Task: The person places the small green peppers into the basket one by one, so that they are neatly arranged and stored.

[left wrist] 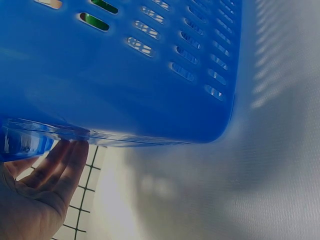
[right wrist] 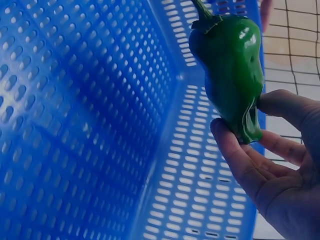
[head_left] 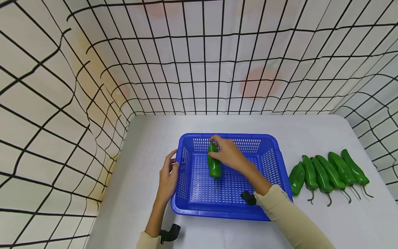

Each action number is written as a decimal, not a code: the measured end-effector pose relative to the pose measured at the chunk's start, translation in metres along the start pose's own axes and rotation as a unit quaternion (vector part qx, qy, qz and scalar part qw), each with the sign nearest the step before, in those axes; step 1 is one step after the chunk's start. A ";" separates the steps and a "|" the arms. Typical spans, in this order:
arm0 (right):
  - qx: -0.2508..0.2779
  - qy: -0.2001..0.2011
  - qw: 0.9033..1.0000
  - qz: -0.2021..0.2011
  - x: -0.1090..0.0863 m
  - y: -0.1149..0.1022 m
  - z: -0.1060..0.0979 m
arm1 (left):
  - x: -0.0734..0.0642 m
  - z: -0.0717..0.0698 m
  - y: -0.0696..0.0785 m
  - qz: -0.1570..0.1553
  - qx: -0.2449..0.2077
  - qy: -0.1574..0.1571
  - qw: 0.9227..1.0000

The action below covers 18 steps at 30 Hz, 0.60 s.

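Observation:
My right hand (head_left: 229, 152) pinches a green chili pepper (head_left: 214, 167) between thumb and fingers. It holds the pepper by its pointed end over the inside of a blue perforated plastic basket (head_left: 224, 215), with the stem toward me. In the right wrist view the glossy pepper (right wrist: 230, 70) tilts above the basket's slotted wall, gripped at its tip. My left hand (head_left: 168, 180) rests against the basket's left rim from outside. The left wrist view has its fairly straight fingers (left wrist: 75, 162) touching the rim's edge.
Several green peppers (head_left: 323, 174) lie in a row on the white table (head_left: 311, 133), right of the basket. Black wire mesh (head_left: 203, 62) stands around the table's back and sides. A black wrist device (head_left: 170, 233) sits by the left sleeve.

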State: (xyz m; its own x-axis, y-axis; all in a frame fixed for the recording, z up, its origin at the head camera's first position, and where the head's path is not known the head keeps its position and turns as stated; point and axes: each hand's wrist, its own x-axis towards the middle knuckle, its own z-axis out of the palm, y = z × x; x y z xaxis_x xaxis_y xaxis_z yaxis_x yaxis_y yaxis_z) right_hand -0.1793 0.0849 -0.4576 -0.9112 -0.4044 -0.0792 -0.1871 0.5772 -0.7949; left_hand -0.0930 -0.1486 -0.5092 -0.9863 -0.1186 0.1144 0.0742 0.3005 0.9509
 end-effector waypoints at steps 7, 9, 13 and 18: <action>0.015 -0.007 1.000 0.005 0.009 0.000 0.015 | 0.001 0.000 0.000 -0.007 0.006 0.000 1.000; 0.019 -0.009 1.000 0.004 0.011 0.000 0.019 | 0.001 0.000 0.000 -0.009 0.005 0.000 1.000; 0.033 -0.015 0.999 0.001 0.016 0.002 0.028 | 0.001 0.000 -0.001 -0.009 -0.002 -0.003 1.000; 0.036 -0.018 0.999 0.003 0.021 0.006 0.041 | 0.001 0.000 -0.001 -0.007 -0.013 -0.003 1.000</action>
State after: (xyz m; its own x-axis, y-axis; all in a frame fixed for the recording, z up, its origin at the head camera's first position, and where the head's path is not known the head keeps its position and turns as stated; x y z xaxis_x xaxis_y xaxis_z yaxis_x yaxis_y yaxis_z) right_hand -0.1843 0.0512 -0.4887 -0.8979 -0.4274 -0.1050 -0.1533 0.5273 -0.8357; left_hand -0.0940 -0.1493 -0.5101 -0.9881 -0.1172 0.0993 0.0639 0.2744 0.9595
